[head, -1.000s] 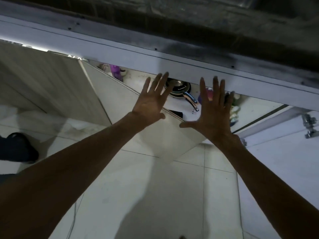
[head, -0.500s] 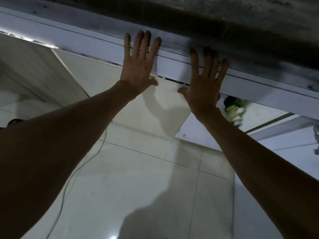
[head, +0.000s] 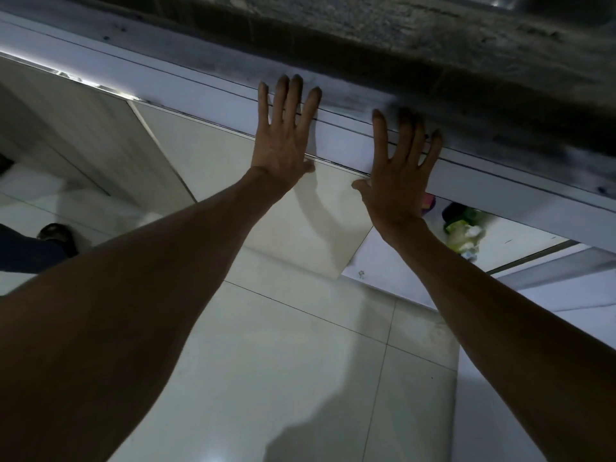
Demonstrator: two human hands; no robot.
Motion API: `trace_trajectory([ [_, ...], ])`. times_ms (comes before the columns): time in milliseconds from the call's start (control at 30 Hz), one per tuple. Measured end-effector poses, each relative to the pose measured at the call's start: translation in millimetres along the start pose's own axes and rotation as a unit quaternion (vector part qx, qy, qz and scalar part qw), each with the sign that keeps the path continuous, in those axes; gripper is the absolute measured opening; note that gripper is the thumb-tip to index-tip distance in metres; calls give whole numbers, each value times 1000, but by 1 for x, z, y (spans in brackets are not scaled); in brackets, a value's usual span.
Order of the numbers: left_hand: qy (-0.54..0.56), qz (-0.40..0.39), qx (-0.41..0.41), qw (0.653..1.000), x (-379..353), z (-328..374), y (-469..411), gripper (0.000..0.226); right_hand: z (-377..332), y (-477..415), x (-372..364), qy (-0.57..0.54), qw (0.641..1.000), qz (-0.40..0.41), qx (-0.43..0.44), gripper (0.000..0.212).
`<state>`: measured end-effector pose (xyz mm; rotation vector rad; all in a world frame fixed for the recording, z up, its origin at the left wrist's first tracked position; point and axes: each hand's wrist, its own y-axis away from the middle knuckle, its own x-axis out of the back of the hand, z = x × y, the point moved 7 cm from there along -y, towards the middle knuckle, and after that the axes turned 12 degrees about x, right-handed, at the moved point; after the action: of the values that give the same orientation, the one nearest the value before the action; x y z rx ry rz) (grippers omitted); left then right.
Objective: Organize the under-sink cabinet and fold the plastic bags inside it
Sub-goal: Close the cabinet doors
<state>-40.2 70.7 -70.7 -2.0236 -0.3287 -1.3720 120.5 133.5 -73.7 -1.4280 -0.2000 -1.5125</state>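
You are pressing your left hand (head: 283, 141) and right hand (head: 396, 181), both spread wide, on the rail (head: 200, 95) above the half-shut cabinet door (head: 310, 235) just below them, likely wrapping up.

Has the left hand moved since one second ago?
Yes. The left hand rose: its fingers were below the white rail then, and now lie across it.

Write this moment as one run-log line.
left hand: flat, empty, at cabinet rail | right hand: flat, empty, at rail | cabinet door: partly open
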Motion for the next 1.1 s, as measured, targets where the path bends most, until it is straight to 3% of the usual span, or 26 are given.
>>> trace_trajectory([
  [233, 72, -91, 34, 993, 19, 9, 26, 124, 1, 9, 18, -53, 995, -69, 47, 112],
  [400, 179, -181, 11, 967, 29, 37, 108, 112, 9, 54, 36, -126, 984, -77, 100, 102],
  [600, 313, -370, 42, 874, 32, 99, 248, 110, 62, 196, 51, -132, 956, -227, 134, 94],
  [733, 353, -434, 20, 829, 65, 152, 327, 109, 134, 290, 88, -97, 936, -327, 90, 89],
  [833, 399, -486, 16, 777, 107, 199, 379, 109, 187, 357, 124, -70, 899, -429, 44, 89],
  [933, 444, -530, 1, 723, 150, 254, 429, 111, 231, 414, 165, -52, 876, -480, 3, 91],
  [1100, 490, -601, -46, 630, 207, 330, 499, 115, 274, 469, 200, 25, 826, -563, 25, 93],
])
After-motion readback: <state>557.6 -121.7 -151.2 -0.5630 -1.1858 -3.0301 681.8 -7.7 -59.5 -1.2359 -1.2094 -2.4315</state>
